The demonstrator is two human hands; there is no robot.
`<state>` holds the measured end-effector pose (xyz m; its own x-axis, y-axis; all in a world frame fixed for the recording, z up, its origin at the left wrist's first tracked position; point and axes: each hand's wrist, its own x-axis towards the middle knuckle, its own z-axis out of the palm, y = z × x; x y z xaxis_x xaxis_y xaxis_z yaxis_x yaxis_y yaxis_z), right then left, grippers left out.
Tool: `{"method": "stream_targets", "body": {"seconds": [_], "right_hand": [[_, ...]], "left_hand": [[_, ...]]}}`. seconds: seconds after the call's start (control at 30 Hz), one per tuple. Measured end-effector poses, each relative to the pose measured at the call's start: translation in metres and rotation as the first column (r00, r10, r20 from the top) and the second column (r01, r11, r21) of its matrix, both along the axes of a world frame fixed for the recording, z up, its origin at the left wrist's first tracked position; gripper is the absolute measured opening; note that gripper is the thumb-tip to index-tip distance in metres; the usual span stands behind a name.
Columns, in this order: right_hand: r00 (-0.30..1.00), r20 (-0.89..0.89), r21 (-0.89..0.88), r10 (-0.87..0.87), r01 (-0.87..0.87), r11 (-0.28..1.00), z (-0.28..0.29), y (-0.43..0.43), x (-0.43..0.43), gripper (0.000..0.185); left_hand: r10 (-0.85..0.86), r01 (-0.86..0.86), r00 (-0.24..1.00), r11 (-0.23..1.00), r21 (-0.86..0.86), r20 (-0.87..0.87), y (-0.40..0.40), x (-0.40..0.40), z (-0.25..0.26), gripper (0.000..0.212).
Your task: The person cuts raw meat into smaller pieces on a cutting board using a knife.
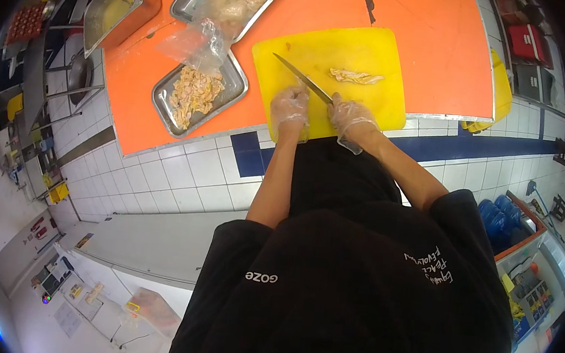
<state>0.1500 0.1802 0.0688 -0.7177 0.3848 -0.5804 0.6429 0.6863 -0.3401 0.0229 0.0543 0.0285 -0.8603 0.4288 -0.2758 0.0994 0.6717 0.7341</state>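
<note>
My right hand (352,117), in a clear plastic glove, grips the handle of a kitchen knife (301,76). The blade points up and to the left across a yellow cutting board (324,44). My left hand (290,107), gloved the same way, is on the board just left of the blade with its fingers curled. Whether anything is pinched under those fingertips is hidden. A pale strip of meat (355,76), perhaps chicken, lies on the right half of the board. Left of the board, a metal tray (243,77) holds a heap of chopped meat (196,93).
A second metal tray (181,4) with a larger piece of meat (235,1) stands farther back. A crumpled clear plastic bag (201,43) drapes between the trays. A deep metal container (113,10) stands at the orange table's (443,64) left edge.
</note>
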Motion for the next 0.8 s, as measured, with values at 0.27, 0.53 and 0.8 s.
{"method": "stream_targets", "body": {"seconds": [0.27,0.53,0.8], "right_hand": [[0.990,-0.126,0.057,-0.057,0.065,0.996,0.000,0.019,0.026,0.037],[0.997,-0.042,0.021,-0.067,0.068,0.997,0.011,-0.010,0.049,0.038],[0.992,0.043,0.038,-0.115,0.114,0.993,0.011,0.007,0.042,0.038]], "left_hand": [[-0.174,0.129,0.938,0.978,-0.166,-0.299,-0.007,-0.009,0.021,0.029],[-0.196,0.175,0.963,0.977,-0.120,-0.185,0.013,-0.036,-0.005,0.032],[-0.067,0.032,0.988,0.971,-0.238,-0.139,0.016,-0.036,0.021,0.024]]}}
